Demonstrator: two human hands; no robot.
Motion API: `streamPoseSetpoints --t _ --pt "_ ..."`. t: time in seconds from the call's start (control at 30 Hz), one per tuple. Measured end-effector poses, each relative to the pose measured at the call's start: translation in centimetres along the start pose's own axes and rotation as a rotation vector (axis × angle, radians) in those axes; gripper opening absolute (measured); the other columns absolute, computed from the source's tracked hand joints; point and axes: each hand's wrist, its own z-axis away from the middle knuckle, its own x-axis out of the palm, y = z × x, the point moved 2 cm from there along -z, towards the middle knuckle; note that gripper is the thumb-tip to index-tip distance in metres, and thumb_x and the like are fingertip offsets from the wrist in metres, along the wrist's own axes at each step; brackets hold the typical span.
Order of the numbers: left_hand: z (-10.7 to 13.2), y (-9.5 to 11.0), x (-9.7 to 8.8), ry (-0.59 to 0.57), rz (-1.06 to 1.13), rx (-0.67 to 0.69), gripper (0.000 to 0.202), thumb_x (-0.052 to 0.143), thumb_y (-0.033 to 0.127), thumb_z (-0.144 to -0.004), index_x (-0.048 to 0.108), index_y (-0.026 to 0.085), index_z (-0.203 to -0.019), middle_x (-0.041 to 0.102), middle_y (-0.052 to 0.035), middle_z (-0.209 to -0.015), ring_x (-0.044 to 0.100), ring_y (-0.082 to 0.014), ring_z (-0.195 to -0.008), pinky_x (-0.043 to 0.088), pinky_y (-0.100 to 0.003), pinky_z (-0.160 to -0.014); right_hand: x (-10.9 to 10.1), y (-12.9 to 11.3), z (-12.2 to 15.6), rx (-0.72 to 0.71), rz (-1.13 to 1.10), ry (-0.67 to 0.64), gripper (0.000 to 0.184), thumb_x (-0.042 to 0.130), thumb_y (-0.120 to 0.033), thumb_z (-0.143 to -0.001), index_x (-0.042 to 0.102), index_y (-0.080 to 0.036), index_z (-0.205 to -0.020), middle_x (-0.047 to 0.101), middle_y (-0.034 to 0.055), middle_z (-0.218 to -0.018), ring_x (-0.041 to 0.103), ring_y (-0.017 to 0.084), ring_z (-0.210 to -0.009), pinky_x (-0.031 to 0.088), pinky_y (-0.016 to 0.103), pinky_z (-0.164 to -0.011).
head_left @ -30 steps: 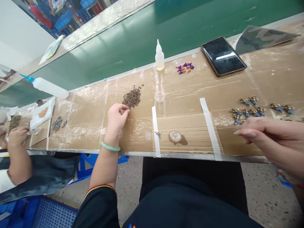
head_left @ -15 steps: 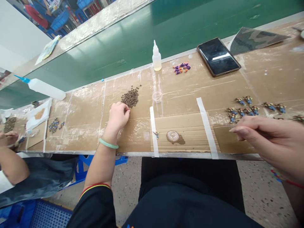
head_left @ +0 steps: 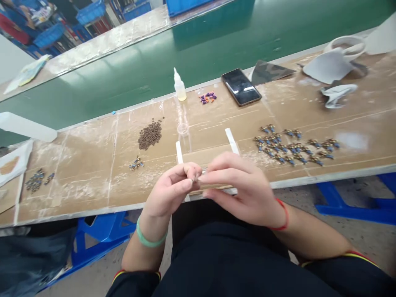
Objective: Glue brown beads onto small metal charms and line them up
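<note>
My left hand (head_left: 173,189) is closed in a pinch on a tiny object at its fingertips, too small and covered to name. My right hand (head_left: 244,189) meets it there, index fingertip against the same spot, thumb held lower and apart. Both hands are over a cardboard pad (head_left: 204,156) and hide most of it. Left of them, a few small blue and gold figures (head_left: 136,164) lie near a heap of small brown discs (head_left: 150,135). Many similar figures (head_left: 292,147) are spread to the right.
Behind the hands stand a small dropper bottle (head_left: 180,87) and a shallow clear cup (head_left: 183,129). Purple and orange pieces (head_left: 208,97) lie beside a phone (head_left: 241,87). White tape strips (head_left: 232,141) edge the pad. A larger white bottle (head_left: 26,127) lies at left.
My left hand has come from the brown discs to the middle, and my right hand from the figures at right. They now meet over the pad. The view has turned to the right.
</note>
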Motion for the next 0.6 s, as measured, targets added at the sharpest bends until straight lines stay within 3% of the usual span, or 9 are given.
streamPoseSetpoints --t 0.13,0.43,0.6 --pt "0.4 -0.6 1.8 -0.009 0.118 -0.001 0.048 0.087 0.052 -0.066 0.051 0.02 -0.065 0.049 -0.0001 -0.073 0.045 -0.0127 -0.064 0.045 -0.028 -0.059 1.4 -0.4 -0.3 0.004 -0.051 0.091 0.014 0.067 -0.016 -0.095 0.07 -0.025 -0.105 0.07 0.0033 -0.092 0.067 0.018 -0.085 0.059 0.033 -0.075" --pt "1.1 -2.5 2.4 0.046 0.307 -0.062 0.04 0.092 0.045 -0.064 0.063 0.019 -0.074 0.055 0.0008 -0.073 0.052 -0.0122 -0.067 0.049 -0.028 -0.067 1.7 0.1 0.8 0.0 -0.069 0.178 0.012 0.064 -0.013 -0.096 0.07 -0.023 -0.097 0.067 0.0023 -0.086 0.065 0.016 -0.08 0.058 0.031 -0.071" --pt "1.1 -2.7 3.2 0.09 0.299 -0.006 0.037 0.09 0.045 -0.067 0.065 0.018 -0.072 0.054 0.0019 -0.069 0.046 -0.0097 -0.062 0.047 -0.026 -0.062 2.4 0.4 1.5 0.126 -0.178 0.286 0.007 0.065 -0.018 -0.094 0.069 -0.024 -0.092 0.063 0.0026 -0.083 0.062 0.018 -0.079 0.056 0.032 -0.069"
